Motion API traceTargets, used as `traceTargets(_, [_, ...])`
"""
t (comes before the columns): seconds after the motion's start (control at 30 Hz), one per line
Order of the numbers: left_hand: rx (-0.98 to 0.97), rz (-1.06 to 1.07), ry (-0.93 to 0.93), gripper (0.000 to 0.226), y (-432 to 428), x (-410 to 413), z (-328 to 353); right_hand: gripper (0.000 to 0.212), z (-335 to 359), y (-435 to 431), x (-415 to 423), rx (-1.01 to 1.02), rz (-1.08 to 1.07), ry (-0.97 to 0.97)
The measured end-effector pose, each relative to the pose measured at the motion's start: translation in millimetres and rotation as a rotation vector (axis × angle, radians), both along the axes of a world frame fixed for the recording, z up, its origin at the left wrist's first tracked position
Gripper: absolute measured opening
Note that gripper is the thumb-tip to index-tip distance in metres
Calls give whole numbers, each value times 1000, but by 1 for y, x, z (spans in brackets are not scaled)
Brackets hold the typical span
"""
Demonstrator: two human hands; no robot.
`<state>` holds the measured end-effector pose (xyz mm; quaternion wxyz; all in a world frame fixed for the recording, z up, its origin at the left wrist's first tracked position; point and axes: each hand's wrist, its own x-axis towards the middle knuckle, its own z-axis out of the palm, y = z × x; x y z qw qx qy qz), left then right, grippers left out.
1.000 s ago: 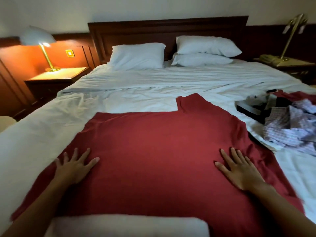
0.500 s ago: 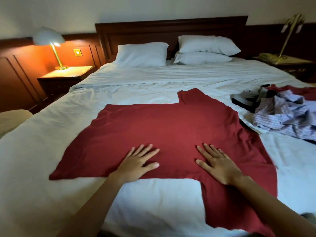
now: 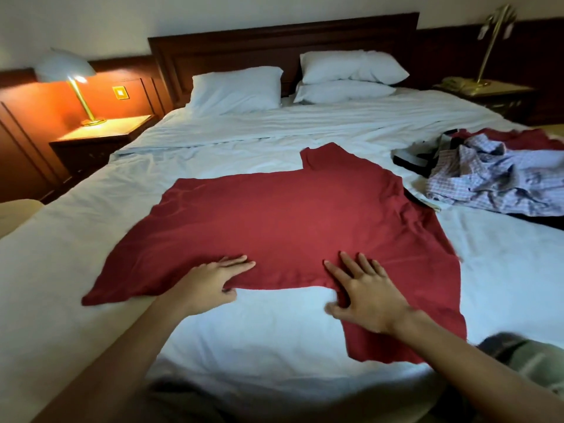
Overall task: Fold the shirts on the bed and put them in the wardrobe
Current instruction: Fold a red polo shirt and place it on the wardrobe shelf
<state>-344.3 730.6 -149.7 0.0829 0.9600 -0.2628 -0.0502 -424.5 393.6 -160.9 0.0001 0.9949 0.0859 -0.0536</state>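
Note:
A red shirt [image 3: 293,227] lies spread flat across the white bed [image 3: 274,334], with one sleeve pointing toward the pillows and the other hanging toward me at the right. My left hand [image 3: 210,282] is at the shirt's near edge, fingers straight on top and thumb tucked under the hem, pinching it. Where the near sleeve meets the body, my right hand [image 3: 366,291] lies flat on the cloth with fingers spread; its thumb is blurred at the edge. A heap of other shirts [image 3: 494,175], checked and red, sits at the bed's right side.
Three white pillows [image 3: 238,90] lean on the dark headboard. A lit lamp [image 3: 73,83] stands on the left nightstand [image 3: 103,135], and a brass lamp [image 3: 491,44] on the right one. Wooden wall panelling runs along the left. No wardrobe is in view.
Both hands slid from wide apart on the shirt to close together at its near edge. The left thumb now hooks under the hem. The view pulled back, showing bare sheet in front.

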Motion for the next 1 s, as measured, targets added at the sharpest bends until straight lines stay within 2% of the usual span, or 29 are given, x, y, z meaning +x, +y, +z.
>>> traceTargets(0.1, [38, -23, -287, 68, 18, 7, 2, 61, 7, -7, -2, -78, 56, -236])
traceTargets(0.13, [71, -2, -352, 62, 30, 12, 2, 49, 17, -14, -2, -66, 49, -243])
traceTargets(0.2, [94, 80, -396, 47, 54, 20, 8, 35, 40, -31, 0, -109, -6, -138])
traceTargets(0.3, [9, 197, -319, 34, 85, 32, 20, 33, 71, -64, 28, -162, -75, 83])
traceTargets(0.4, [-13, 199, -301, 32, 107, 54, 27, 18, 94, -92, 81, -263, -89, 306])
traceTargets(0.47, [-12, 194, -268, 30, 121, 76, 30, 15, 105, -109, 117, -304, -155, 328])
traceTargets(0.53, [-3, 215, -222, 29, 131, 98, 37, 26, 108, -123, 148, -240, -155, 291])
traceTargets(0.67, [25, 253, -167, 19, 141, 141, 44, 10, 96, -144, 198, -79, -155, 121])
traceTargets(0.9, [133, 398, -67, 29, 172, 200, 33, 22, 50, -151, 259, 209, -354, -212])
traceTargets(1.0, [102, 467, 10, 28, 184, 210, 29, 22, 38, -141, 275, 222, -351, -276])
